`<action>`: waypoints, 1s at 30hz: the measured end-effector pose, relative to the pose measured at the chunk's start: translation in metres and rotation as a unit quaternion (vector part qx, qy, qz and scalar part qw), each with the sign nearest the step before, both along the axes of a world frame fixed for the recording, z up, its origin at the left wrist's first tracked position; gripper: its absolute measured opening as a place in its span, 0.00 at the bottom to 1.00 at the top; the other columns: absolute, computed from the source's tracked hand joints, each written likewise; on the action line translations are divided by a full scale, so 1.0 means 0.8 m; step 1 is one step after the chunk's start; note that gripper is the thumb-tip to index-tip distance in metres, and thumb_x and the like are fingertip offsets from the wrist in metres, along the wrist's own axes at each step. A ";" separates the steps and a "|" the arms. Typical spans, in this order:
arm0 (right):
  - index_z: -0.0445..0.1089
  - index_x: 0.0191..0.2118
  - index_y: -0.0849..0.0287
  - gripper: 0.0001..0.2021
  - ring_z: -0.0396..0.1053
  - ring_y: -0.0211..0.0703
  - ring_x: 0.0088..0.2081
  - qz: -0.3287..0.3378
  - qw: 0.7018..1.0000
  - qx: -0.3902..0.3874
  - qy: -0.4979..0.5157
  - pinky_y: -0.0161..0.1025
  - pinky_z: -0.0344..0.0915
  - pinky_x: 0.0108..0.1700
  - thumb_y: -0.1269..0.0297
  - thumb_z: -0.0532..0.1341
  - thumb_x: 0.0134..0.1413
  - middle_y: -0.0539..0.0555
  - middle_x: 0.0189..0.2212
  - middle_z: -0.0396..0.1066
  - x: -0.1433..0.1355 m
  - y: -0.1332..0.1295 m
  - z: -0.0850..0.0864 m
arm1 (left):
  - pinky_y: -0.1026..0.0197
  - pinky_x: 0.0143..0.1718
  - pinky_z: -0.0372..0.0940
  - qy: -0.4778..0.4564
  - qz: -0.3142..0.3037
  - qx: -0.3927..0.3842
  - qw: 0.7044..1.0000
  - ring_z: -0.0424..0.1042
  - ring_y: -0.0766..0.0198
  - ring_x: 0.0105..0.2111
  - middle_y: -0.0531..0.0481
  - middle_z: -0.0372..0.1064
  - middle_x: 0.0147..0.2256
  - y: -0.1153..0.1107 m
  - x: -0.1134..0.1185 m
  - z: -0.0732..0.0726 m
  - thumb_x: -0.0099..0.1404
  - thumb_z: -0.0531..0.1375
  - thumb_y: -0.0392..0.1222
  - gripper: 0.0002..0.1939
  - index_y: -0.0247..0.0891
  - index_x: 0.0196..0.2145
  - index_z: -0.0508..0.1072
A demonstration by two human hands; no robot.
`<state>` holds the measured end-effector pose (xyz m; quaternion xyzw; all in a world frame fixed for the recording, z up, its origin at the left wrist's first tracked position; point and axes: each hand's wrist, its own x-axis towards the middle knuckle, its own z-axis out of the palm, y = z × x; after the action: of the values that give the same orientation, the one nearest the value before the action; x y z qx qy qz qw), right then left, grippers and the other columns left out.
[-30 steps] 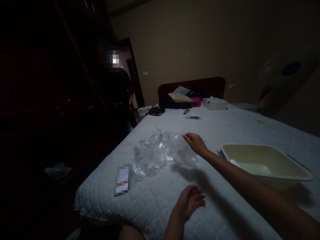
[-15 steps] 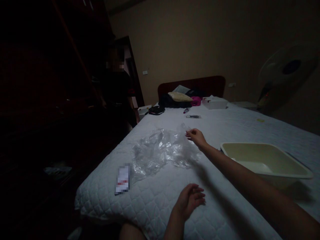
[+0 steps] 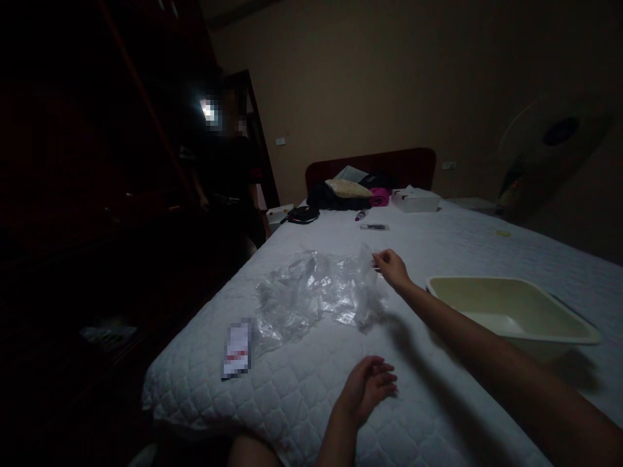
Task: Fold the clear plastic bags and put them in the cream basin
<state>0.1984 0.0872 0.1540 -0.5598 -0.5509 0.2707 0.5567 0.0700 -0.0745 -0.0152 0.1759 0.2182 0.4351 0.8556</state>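
Head view shows the clear plastic (image 3: 292, 301) crumpled on the bed (image 3: 296, 383); its right end has just been drawn upward and rightward, so only this end seems worked. Your left hand (image 3: 365, 387) is half open, holding nothing visible; your right hand (image 3: 394, 269) pinches the plastic's edge, near the cream tub (image 3: 511, 305).

my feed dim, left side near-black, glints on crumpled clear plastic sheeting (image 3: 318, 295), soft shadow across white quilted bedspread (image 3: 282, 392)
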 end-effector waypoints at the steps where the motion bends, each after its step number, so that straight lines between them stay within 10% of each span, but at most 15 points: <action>1: 0.58 0.29 0.58 0.08 0.70 0.38 0.27 0.002 1.000 0.006 0.007 0.35 0.68 0.29 0.59 0.55 0.49 0.50 0.24 0.68 0.002 -0.003 0.005 | 0.57 0.35 0.61 0.000 0.002 -0.001 1.000 0.69 0.59 0.32 0.43 0.68 0.33 0.000 0.000 0.001 0.57 0.57 0.43 0.10 0.32 0.33 0.68; 10: 0.60 0.39 0.57 0.18 0.70 0.37 0.27 0.142 0.958 -0.066 0.239 0.39 0.70 0.36 0.75 0.59 0.36 0.47 0.24 0.67 0.028 -0.081 0.042 | 0.57 0.38 0.60 -0.011 0.004 0.016 1.000 0.69 0.59 0.35 0.42 0.68 0.35 -0.005 -0.003 0.002 0.58 0.57 0.45 0.13 0.32 0.35 0.69; 21: 0.59 0.19 0.58 0.11 0.64 0.35 0.18 0.142 0.941 -0.292 0.090 0.33 0.62 0.22 0.60 0.62 0.35 0.47 0.15 0.63 0.046 -0.198 -0.132 | 0.53 0.47 0.57 -0.039 0.005 0.045 0.998 0.65 0.54 0.45 0.40 0.66 0.44 -0.003 -0.001 0.003 0.53 0.58 0.59 0.28 0.33 0.42 0.66; 30: 0.62 0.19 0.62 0.18 0.55 0.29 0.15 0.342 0.885 -0.317 0.003 0.29 0.53 0.19 0.49 0.61 0.36 0.44 0.12 0.57 0.055 -0.219 -0.149 | 0.61 0.36 0.62 0.087 0.080 0.117 0.986 0.70 0.62 0.31 0.45 0.71 0.32 -0.011 0.010 0.004 0.52 0.64 0.40 0.14 0.32 0.36 0.70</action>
<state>0.2426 -0.0879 0.0350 -0.4827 -0.5908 0.6063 0.2243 0.0777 -0.0829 -0.0117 0.2937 0.2528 0.5073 0.7697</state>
